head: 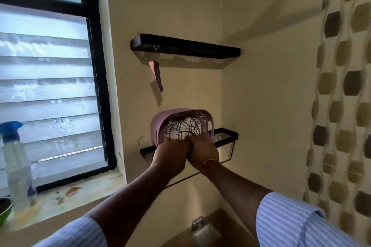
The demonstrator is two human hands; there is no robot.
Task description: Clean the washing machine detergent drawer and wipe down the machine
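Both hands are up at the lilac basket (160, 124), side by side and touching at the knuckles. The left hand (170, 154) is curled over the basket's near rim; the right hand (202, 151) is closed at the same rim, its fingers seeming to reach the black-and-white checked cloth (183, 127) bundled inside. Whether they pinch the cloth or only the rim I cannot tell, since the fingertips are hidden.

The basket is tipped toward the person, its open mouth facing out, resting on the front edge of the lower black mesh shelf (224, 136) near its left end. The step looks like fetching a cloth for the wiping. To do it well, I would keep the left hand steady on the rim so the tilted basket does not slide off the shelf edge, and draw the cloth out with the right hand alone, slowly, so that nothing else tumbles out.

Above hangs an upper black shelf (184, 46) with a pink tag (157, 75) dangling from its left end. On the window sill (70, 192), well to the left, stands a spray bottle (15, 158) with a blue trigger, likely useful later.

The washing machine and its detergent drawer are not in view, so the cleaning proper seems not yet begun.
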